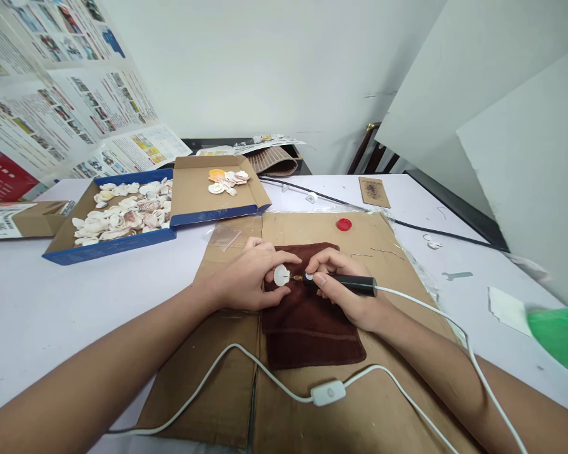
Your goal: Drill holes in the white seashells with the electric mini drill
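Observation:
My left hand holds a small white shell between thumb and fingers, over a dark brown cloth. In my right hand is a black pen-shaped drill, gripped between thumb and fingers. Its thin brass-coloured tip points left and meets the shell's right side; whether it has gone in cannot be made out. A white cable runs from the drill's back end. The cloth lies on flattened cardboard.
A blue-edged box of shells stands at the left, its lid holding several more. A red cap, small wrench and green roll lie rightward. An inline switch rests in front.

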A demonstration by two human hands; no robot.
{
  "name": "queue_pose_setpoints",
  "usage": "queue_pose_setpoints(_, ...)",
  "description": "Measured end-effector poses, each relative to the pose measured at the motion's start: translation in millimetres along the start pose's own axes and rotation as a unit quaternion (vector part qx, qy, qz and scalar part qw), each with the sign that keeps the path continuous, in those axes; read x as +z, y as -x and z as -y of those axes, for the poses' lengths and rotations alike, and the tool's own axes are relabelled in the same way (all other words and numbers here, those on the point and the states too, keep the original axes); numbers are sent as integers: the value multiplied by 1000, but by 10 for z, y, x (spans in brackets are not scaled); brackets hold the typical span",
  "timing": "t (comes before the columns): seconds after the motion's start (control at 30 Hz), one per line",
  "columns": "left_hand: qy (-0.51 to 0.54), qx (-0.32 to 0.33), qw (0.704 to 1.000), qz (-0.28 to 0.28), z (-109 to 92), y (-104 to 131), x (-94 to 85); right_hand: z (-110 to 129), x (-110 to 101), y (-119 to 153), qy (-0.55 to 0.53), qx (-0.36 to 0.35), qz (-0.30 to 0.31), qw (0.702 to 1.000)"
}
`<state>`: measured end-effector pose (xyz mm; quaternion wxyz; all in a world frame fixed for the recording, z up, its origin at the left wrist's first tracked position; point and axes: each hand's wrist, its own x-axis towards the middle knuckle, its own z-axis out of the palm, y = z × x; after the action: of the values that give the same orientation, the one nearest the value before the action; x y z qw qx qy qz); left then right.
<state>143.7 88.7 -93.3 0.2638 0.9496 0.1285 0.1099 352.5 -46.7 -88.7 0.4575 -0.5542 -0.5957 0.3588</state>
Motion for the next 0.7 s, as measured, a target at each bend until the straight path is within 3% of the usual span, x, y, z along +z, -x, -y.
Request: queue_pose_setpoints(0.7,-13,-3,1000,1,-4,-3,4,20,-3,5,14,19,0,1000)
